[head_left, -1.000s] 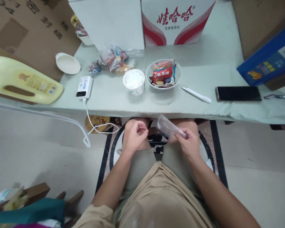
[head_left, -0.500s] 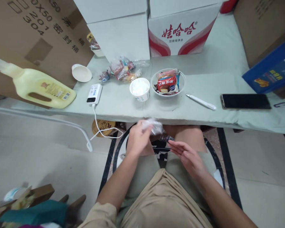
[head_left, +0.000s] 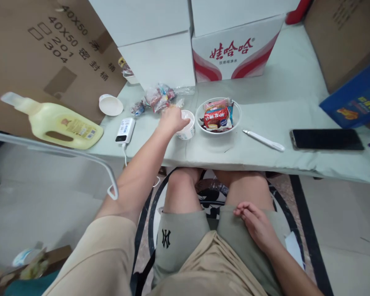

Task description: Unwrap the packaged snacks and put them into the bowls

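Note:
My left hand (head_left: 172,120) is over the table at the left side of a white paper cup (head_left: 186,130), its thumb at the rim. Its other fingers are hidden behind the hand, so I cannot tell what they hold. Just beyond lies a heap of small wrapped snacks (head_left: 160,98) in clear and coloured plastic. To the cup's right is a white bowl (head_left: 218,130) of packaged snacks, a red packet (head_left: 216,119) on top. My right hand (head_left: 256,222) hovers over my right thigh, fingers loosely bent, with nothing visible in it.
A white pen-like tool (head_left: 263,140) and a phone (head_left: 327,139) lie on the right. On the left are a power bank (head_left: 125,130) with a cable, a tipped paper cup (head_left: 111,105) and a yellow jug (head_left: 64,125). White cartons (head_left: 234,53) stand behind. Shiny plastic (head_left: 220,187) shows between my knees.
My left hand has gone from above my lap up to the table beside the cup; the crumpled whitish plastic is no longer visible in it. My right hand has drawn back toward my thigh.

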Demonstrator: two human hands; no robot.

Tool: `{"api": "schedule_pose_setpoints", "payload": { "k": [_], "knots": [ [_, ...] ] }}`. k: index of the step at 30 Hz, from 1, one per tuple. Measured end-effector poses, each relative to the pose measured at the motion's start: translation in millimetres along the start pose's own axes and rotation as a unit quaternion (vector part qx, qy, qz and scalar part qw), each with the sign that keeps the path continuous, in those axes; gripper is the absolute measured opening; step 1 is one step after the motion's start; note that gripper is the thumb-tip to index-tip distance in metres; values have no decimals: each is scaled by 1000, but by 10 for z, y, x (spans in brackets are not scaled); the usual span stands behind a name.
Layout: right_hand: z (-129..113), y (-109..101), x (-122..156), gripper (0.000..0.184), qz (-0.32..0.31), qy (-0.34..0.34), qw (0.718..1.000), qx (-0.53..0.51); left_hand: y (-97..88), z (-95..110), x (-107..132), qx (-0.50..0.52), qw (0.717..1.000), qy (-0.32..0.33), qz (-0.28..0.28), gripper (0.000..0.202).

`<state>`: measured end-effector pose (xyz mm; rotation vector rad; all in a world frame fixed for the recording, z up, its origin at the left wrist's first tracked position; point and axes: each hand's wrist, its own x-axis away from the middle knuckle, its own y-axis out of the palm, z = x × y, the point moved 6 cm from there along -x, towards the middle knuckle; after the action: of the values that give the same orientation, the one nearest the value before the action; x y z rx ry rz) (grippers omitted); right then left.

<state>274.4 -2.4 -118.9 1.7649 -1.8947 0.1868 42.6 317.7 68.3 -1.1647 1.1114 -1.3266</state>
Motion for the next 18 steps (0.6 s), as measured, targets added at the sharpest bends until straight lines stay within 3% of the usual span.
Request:
{"api": "schedule_pose_setpoints", "payload": {
  "k": [4,8,12,15,18],
  "knots": [
    [18,6,0,41,-13,3,999,36,102,55,-97,-41,991,-3,-126,59],
    [-22,33,12,41,-14,5,999,45,182,-15,-164,-49,975,-37,-213,71],
    [-54,77,2,43,-20,2,998,61,233,-55,-182,-48,974,-53,-215,73],
    [-40,90,-15,42,-30,-2,996,82,292,15,-166,-56,976,-10,-208,67],
    [2,70,-28,39,-35,-7,994,99,359,106,-143,-79,968,26,-237,67]
  ]
}}
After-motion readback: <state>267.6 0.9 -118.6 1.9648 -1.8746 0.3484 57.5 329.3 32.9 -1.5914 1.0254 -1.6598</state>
